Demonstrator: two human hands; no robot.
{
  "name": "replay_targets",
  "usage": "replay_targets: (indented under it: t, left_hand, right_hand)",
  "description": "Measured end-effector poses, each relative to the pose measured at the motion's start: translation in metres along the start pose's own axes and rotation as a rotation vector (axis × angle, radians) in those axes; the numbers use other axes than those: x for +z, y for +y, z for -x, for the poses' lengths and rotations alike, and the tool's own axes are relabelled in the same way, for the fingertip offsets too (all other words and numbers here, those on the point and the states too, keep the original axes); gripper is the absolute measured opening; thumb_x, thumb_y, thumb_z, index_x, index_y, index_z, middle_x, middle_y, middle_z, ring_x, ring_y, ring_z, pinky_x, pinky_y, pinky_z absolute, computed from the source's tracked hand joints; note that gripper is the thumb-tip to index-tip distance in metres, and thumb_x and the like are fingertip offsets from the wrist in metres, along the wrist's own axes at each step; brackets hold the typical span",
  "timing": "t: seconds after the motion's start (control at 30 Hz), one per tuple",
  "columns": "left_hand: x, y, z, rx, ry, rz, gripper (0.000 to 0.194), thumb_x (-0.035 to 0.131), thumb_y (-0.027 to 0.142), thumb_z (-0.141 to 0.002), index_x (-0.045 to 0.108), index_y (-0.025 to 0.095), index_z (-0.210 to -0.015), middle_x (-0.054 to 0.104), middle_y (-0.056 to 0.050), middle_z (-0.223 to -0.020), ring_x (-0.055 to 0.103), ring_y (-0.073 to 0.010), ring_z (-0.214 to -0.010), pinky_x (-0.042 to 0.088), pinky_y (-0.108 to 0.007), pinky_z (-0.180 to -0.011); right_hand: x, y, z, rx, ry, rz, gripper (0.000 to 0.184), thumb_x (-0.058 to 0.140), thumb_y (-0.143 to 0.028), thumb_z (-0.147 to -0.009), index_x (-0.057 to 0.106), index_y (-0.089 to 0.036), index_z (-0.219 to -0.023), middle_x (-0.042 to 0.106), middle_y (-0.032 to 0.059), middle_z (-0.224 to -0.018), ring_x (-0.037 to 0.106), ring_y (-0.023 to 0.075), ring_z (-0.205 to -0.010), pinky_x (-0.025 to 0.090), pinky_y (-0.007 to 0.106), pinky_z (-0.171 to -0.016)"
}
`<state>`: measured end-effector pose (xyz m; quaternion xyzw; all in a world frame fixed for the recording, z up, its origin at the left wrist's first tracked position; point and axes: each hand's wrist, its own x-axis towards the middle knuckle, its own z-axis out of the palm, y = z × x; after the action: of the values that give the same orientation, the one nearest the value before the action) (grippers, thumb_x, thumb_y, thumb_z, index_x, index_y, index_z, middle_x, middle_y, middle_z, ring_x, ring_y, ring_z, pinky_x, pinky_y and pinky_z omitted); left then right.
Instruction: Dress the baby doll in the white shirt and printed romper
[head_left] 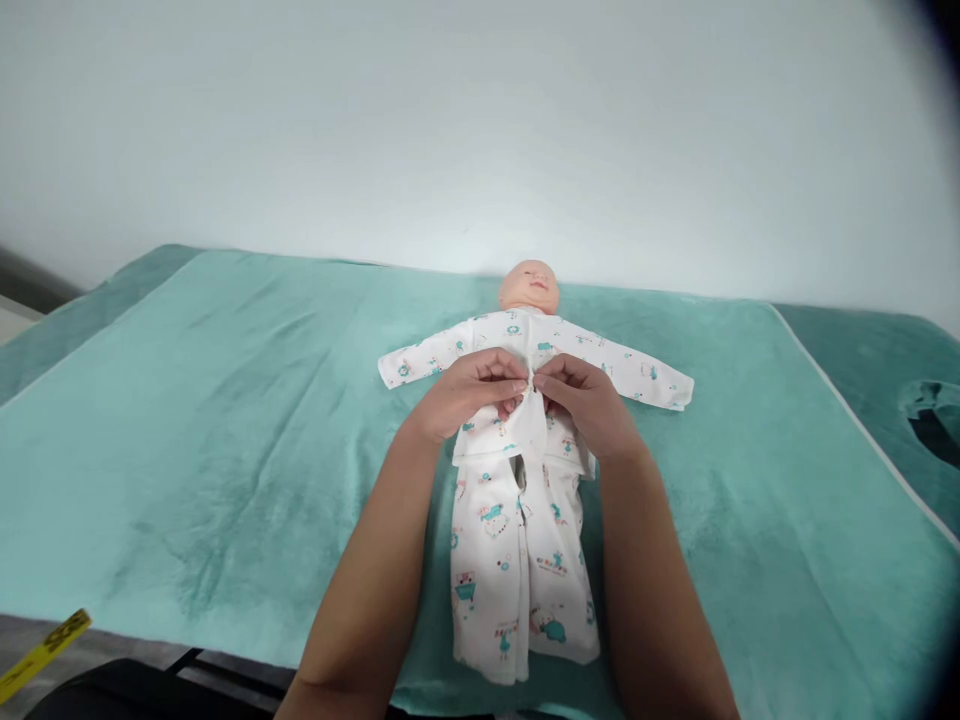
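Observation:
A baby doll (529, 287) lies on its back, its head toward the wall. It wears a white printed long-sleeved shirt (491, 435) with both sleeves spread out sideways, and matching printed trousers (487, 560). My left hand (480, 385) pinches the shirt's front edge at mid-chest. Opposite it, my right hand (581, 395) pinches the other edge, fingertips almost touching the left ones. What sits between the fingertips is too small to make out. Below my hands the shirt front hangs slightly apart, and a gap shows at the trousers' crotch.
A teal plush blanket (225, 430) covers the bed under the doll, wrinkled on the left. A white wall (450, 130) rises behind it. A dark print marks the blanket at far right. At lower left are a yellow strip (45, 655) and a black object (142, 690).

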<state>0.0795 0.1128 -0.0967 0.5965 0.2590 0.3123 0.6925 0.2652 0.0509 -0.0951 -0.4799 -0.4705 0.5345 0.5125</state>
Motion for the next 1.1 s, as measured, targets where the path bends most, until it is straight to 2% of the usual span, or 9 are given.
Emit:
replay_targets:
  t: [0.1, 0.27, 0.7, 0.9, 1.1]
  left_hand:
    - [-0.0009, -0.0011, -0.0006, 0.013, -0.010, 0.036, 0.022, 0.075, 0.028, -0.082, 0.064, 0.018, -0.098, 0.062, 0.001, -0.075, 0.059, -0.0093, -0.061, 0.050, -0.021, -0.052]
    - [-0.0032, -0.0033, -0.0005, 0.044, -0.007, 0.078, 0.021, 0.076, 0.028, -0.081, 0.061, 0.017, -0.092, 0.060, 0.002, -0.073, 0.058, -0.0084, -0.059, 0.049, -0.021, -0.051]
    - [0.0024, 0.0017, -0.0002, -0.005, -0.002, -0.037, 0.027, 0.074, 0.032, -0.082, 0.062, 0.018, -0.102, 0.063, 0.000, -0.080, 0.058, -0.0083, -0.061, 0.051, -0.021, -0.054]
    - [0.0011, 0.0000, -0.0011, -0.004, -0.014, -0.035, 0.028, 0.072, 0.033, -0.084, 0.061, 0.018, -0.105, 0.064, 0.001, -0.079, 0.058, -0.0087, -0.061, 0.051, -0.022, -0.054]
    - [0.0009, 0.0010, -0.0005, -0.015, -0.008, -0.026, 0.028, 0.073, 0.032, -0.083, 0.059, 0.019, -0.103, 0.061, 0.002, -0.075, 0.058, -0.0095, -0.060, 0.051, -0.022, -0.053]
  right_hand:
    - [0.0003, -0.0001, 0.0002, -0.016, -0.029, -0.018, 0.019, 0.072, -0.039, -0.085, 0.067, -0.021, -0.083, 0.061, -0.0027, -0.063, 0.055, 0.0108, -0.060, 0.040, 0.025, -0.057]
    - [0.0022, 0.0009, 0.0002, -0.002, -0.011, 0.023, 0.020, 0.073, -0.039, -0.085, 0.066, -0.020, -0.084, 0.062, -0.0027, -0.061, 0.055, 0.0104, -0.056, 0.039, 0.024, -0.055]
    - [-0.0009, 0.0013, -0.0009, 0.003, -0.041, 0.054, 0.027, 0.073, -0.045, -0.083, 0.066, -0.020, -0.088, 0.065, -0.0012, -0.062, 0.057, 0.0117, -0.057, 0.039, 0.025, -0.055]
    - [-0.0021, 0.0022, 0.0007, -0.039, -0.122, -0.002, 0.024, 0.065, -0.044, -0.090, 0.065, -0.021, -0.097, 0.065, -0.0003, -0.070, 0.058, 0.0120, -0.063, 0.039, 0.026, -0.057]
    - [0.0012, 0.0007, 0.0021, -0.054, -0.100, 0.019, 0.027, 0.076, -0.031, -0.078, 0.062, -0.022, -0.100, 0.062, -0.0016, -0.083, 0.055, 0.0112, -0.070, 0.043, 0.026, -0.063]
